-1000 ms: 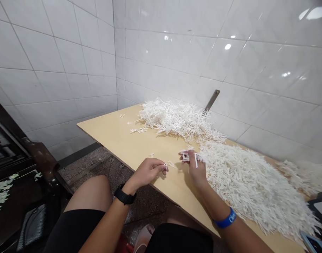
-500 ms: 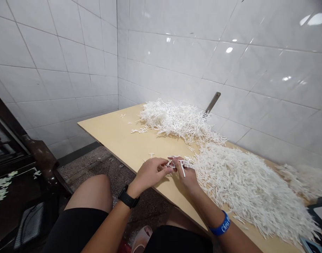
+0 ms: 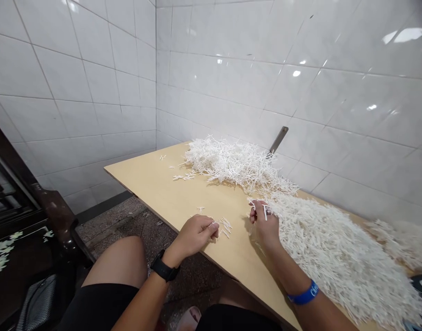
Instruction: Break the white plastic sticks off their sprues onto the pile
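The pale wooden desk (image 3: 152, 184) runs slantwise in front of the person. Its largest load, the near pile (image 3: 331, 248) of white branched pieces, spreads just right of the right hand (image 3: 266, 225); the smaller far pile (image 3: 231, 158) lies beyond both hands. The two hands are apart over the bare strip. The left hand (image 3: 197, 232), near the desk's front edge, has thumb and finger pinched closed, any piece between them too small to tell. The right hand curls its fingers around a few white pieces (image 3: 265, 212). Between the hands, just beside the left fingertips, lies a little cluster (image 3: 225, 225) of white sticks
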Demonstrator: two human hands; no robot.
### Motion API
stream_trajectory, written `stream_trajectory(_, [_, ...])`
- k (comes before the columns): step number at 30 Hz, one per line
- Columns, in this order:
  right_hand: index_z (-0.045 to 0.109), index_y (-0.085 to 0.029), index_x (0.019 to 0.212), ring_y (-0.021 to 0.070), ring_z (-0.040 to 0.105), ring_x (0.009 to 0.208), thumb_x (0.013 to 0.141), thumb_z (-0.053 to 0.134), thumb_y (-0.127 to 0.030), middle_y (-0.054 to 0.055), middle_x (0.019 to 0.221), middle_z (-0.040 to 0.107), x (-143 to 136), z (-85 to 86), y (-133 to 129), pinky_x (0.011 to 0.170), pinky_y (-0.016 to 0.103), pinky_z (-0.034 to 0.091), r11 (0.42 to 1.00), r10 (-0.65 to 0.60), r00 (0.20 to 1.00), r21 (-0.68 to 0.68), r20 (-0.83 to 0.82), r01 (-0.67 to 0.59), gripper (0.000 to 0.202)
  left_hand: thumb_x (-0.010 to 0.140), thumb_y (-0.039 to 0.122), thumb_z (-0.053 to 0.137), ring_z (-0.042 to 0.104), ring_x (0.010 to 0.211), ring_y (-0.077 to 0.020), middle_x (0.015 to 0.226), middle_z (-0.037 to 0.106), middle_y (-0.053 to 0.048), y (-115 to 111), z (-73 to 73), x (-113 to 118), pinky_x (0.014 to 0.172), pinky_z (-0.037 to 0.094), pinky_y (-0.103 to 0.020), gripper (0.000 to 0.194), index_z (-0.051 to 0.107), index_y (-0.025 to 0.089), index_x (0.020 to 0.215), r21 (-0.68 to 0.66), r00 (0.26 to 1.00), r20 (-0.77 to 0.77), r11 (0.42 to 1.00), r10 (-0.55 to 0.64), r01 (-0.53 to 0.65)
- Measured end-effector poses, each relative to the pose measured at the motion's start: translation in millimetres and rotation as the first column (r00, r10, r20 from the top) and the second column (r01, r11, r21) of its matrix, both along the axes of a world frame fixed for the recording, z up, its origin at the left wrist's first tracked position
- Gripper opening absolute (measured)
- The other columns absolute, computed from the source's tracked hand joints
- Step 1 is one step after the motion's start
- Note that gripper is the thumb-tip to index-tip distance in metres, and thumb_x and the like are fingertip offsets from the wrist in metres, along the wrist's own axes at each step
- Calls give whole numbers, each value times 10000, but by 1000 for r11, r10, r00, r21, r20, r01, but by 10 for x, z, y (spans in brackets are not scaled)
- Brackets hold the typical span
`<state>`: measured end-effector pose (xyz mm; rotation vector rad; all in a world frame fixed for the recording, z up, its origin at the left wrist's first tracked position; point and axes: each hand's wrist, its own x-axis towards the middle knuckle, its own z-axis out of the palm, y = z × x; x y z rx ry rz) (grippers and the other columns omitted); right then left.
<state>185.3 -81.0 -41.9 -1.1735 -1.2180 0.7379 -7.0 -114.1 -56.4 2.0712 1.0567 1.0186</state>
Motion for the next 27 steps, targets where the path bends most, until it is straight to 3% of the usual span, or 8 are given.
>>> stream_trajectory(5, [651, -182, 886, 150, 512, 585, 896, 498, -552, 25, 679, 561, 23, -108, 17, 584, 284, 431, 946, 322, 933, -33, 161, -321, 400, 978, 294, 359, 607, 888, -209, 930, 698, -51, -2, -43, 107, 812, 427, -315, 324, 668, 204, 946, 153, 952, -217, 970, 218, -188])
stream_trajectory(9, [642, -218, 895, 180, 536, 668, 941, 449, -518, 18, 676, 530, 19, -216, -22, 679, 308, 428, 933, 356, 903, -35, 240, -359, 360, 969, 251, 364, 514, 1165, -246, 1243, 610, -96, -8, -91, 186, 1010, 376, -410, 375, 509, 186, 1309, 277, 920, -198, 919, 339, -279])
stream_trajectory(11, [613, -218, 815, 172, 503, 632, 950, 447, -499, 11, 657, 505, 31, -202, -43, 660, 304, 412, 919, 388, 898, -8, 208, -395, 353, 972, 257, 362, 479, 1225, -244, 1299, 577, -105, -2, -92, 183, 1057, 350, -427, 411, 461, 168, 1361, 281, 928, -159, 916, 338, -286])
stream_trajectory(16, [589, -195, 653, 175, 513, 647, 944, 474, -460, 28, 650, 530, 47, -145, -115, 675, 308, 408, 819, 574, 811, -60, 113, -571, 410, 985, 324, 376, 582, 1104, -197, 1167, 670, -63, 29, -46, 113, 969, 443, -341, 339, 635, 205, 1169, 168, 964, 73, 949, 257, -266])
stream_trajectory(19, [602, -172, 627, 182, 524, 644, 925, 493, -470, 37, 636, 552, 40, -168, -158, 678, 319, 409, 742, 663, 748, -136, 8, -656, 435, 955, 368, 459, 635, 958, -196, 1007, 721, -51, 46, -53, 93, 845, 485, -307, 296, 709, 213, 987, 97, 941, 146, 942, 305, -321])
stream_trajectory(23, [680, -140, 759, 179, 529, 679, 908, 505, -437, 57, 712, 593, -12, -129, -197, 684, 318, 424, 682, 713, 696, -149, -86, -716, 376, 923, 316, 519, 631, 915, -213, 966, 725, -47, 39, -77, 126, 828, 461, -330, 219, 714, 219, 937, 145, 929, -7, 920, 369, -365])
stream_trajectory(25, [699, -146, 957, 177, 539, 708, 872, 533, -384, 68, 817, 622, -54, -68, -210, 679, 314, 447, 671, 714, 679, -111, -171, -734, 303, 919, 248, 505, 620, 945, -224, 985, 719, -51, 20, -70, 149, 870, 433, -357, 205, 699, 224, 983, 215, 921, -107, 913, 375, -347])
stream_trajectory(27, [633, -191, 1165, 181, 551, 732, 804, 578, -330, 73, 946, 629, -93, -12, -217, 623, 304, 470, 671, 694, 659, -71, -289, -738, 391, 922, 205, 468, 618, 904, -227, 902, 715, -58, 2, -53, 164, 865, 421, -372, 227, 694, 212, 932, 250, 901, -178, 904, 396, -348])
